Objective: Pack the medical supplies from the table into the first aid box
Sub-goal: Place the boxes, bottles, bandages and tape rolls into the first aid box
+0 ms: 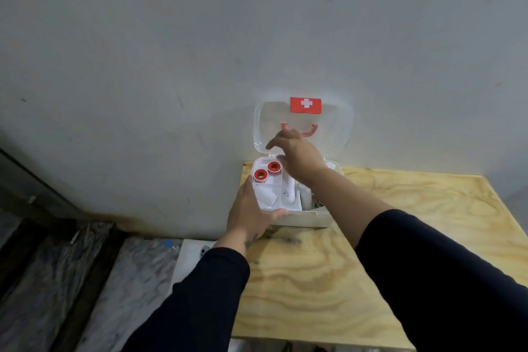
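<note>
A clear first aid box (pixel 307 220) stands open at the table's far left corner against the wall. Its lid (pixel 337 128) is upright, with a red cross label (pixel 305 104) and a red handle. A white inner tray holds two red tape rolls (pixel 267 171), white gauze (pixel 267 197) and a white tube-like item (pixel 290 194). My left hand (pixel 248 214) grips the box's near left corner, thumb along the front rim. My right hand (pixel 297 154) hovers above the tray in front of the lid, fingers spread, holding nothing.
The plywood table (pixel 328 280) stretches toward me and to the right. Left of the table, lower down, lie a white surface (pixel 191 260) with a phone and a blue-capped bottle (pixel 168 244). A grey wall rises directly behind the box.
</note>
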### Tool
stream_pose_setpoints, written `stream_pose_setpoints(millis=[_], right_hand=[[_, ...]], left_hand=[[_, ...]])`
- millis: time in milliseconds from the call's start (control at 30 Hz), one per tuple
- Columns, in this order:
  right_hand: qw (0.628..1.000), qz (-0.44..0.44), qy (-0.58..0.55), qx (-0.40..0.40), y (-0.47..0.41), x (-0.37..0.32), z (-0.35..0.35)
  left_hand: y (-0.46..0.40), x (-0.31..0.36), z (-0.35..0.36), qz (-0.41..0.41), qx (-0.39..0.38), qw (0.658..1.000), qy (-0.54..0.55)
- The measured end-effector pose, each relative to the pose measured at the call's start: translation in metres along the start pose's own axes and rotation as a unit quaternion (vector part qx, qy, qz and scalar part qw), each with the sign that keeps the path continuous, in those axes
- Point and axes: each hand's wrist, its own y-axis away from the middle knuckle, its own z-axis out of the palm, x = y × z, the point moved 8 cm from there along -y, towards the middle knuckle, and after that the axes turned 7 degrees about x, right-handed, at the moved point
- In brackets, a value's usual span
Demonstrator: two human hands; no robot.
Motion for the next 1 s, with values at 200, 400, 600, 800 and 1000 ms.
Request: stream_pose_setpoints(millis=[200, 400, 600, 800, 1000], right_hand=[[0.97, 0.009, 0.131, 0.205, -0.005, 0.018, -0.08], [0.979, 0.058, 0.132, 0.141, -0.023, 0.048, -0.075], [0.97, 0.018, 0.112, 0.214, -0.005, 0.036, -0.091], [0.963, -0.015, 0.114, 0.244, 0.057, 0.018, -0.09], [0.952, -0.032, 0.147, 0.267, 0.114, 0.007, -0.061]], left_hand=[[-0.002, -0.004, 0.004, 0.008, -0.006, 1.0, -0.01], [-0.001, -0.003, 0.002, 0.008, 0.002, 1.0, -0.007], [-0.01, -0.007, 0.006, -0.011, -0.021, 1.0, 0.003], [-0.018, -0.001, 0.003, -0.018, -0.024, 0.999, 0.015], [-0.028, -0.03, -0.006, -0.195, 0.015, 0.964, 0.181]])
